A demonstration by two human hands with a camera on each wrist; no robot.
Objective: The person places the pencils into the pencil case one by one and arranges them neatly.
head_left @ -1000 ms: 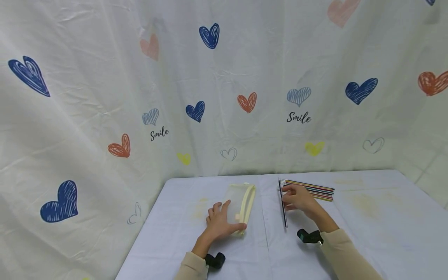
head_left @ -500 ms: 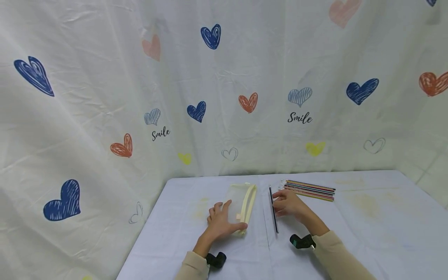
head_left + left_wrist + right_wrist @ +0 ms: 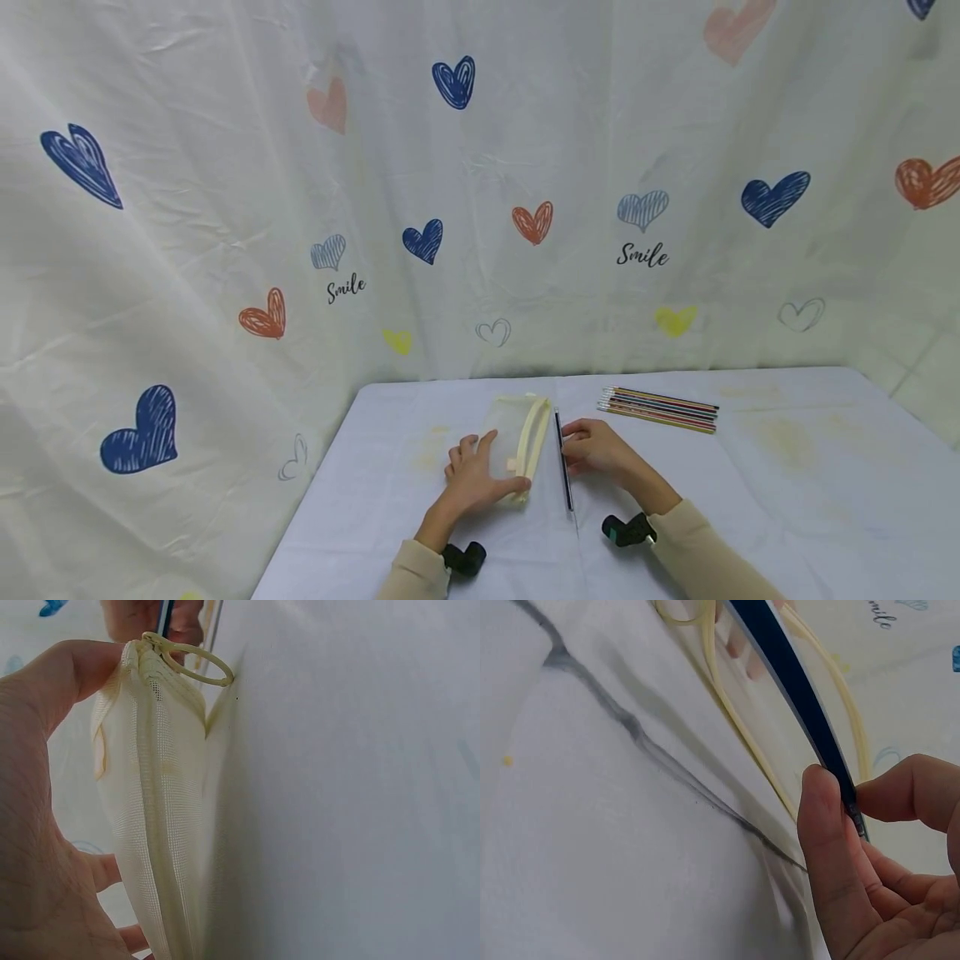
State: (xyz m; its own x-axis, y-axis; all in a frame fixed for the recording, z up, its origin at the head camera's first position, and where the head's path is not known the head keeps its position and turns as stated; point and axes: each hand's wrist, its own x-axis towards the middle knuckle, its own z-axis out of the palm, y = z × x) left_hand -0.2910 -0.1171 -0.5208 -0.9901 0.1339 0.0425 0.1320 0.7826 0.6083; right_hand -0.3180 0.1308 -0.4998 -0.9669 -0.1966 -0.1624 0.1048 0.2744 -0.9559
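A pale yellow mesh zipper pouch (image 3: 517, 437) lies on the table, its zipper edge facing right. My left hand (image 3: 474, 485) holds it, with the thumb at the near end of the zipper and the fingers on its left part. A ring-shaped zipper pull (image 3: 199, 664) hangs at that end in the left wrist view. My right hand (image 3: 596, 450) pinches a dark blue pencil (image 3: 791, 682) with pale edge stripes between thumb and fingers. Just right of the pouch, the pencil points away from me, apart from the pouch in the head view.
Several striped pencils (image 3: 660, 408) lie side by side at the back right of the white-covered table (image 3: 750, 517). Behind the table hangs a white curtain (image 3: 570, 125) printed with hearts. Small black cameras (image 3: 465, 558) are strapped to both wrists.
My right hand has carried the blue pencil left, away from the other pencils and close to the pouch's zipper side. My left hand has stayed on the pouch.
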